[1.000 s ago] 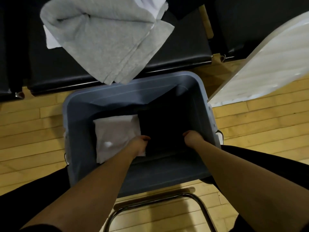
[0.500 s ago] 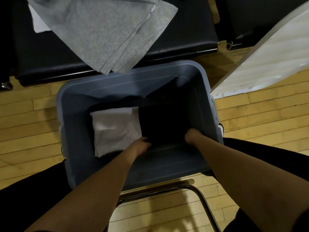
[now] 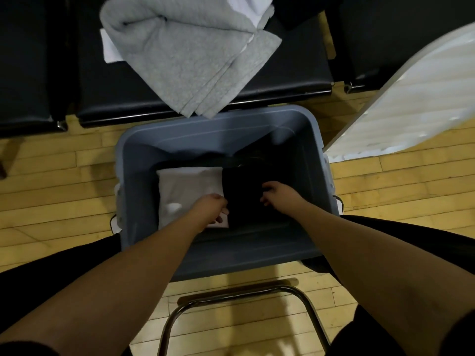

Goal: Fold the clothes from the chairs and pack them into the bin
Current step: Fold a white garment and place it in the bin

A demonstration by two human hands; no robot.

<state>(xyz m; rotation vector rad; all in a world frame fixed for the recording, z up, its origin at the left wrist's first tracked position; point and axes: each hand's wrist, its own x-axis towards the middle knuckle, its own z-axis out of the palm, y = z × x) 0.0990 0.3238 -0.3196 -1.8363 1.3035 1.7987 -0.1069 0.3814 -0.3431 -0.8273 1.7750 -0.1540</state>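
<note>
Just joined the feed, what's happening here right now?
A person is packing folded clothes into a blue-grey bin on the wooden floor. Both hands are down inside it: the left hand sits at the seam between a folded white garment and a folded black garment, and the right hand rests on the black one. A grey garment waits on the black chair seat behind the bin.

No lettering, label, brand mark or number can be read anywhere in the head view. The grey plastic bin (image 3: 257,253), the folded white garment (image 3: 187,186) and black garment (image 3: 244,191) inside it, and the grey fleece cloth (image 3: 185,55) on the black padded chair (image 3: 282,80) all show plain, unmarked surfaces.
</note>
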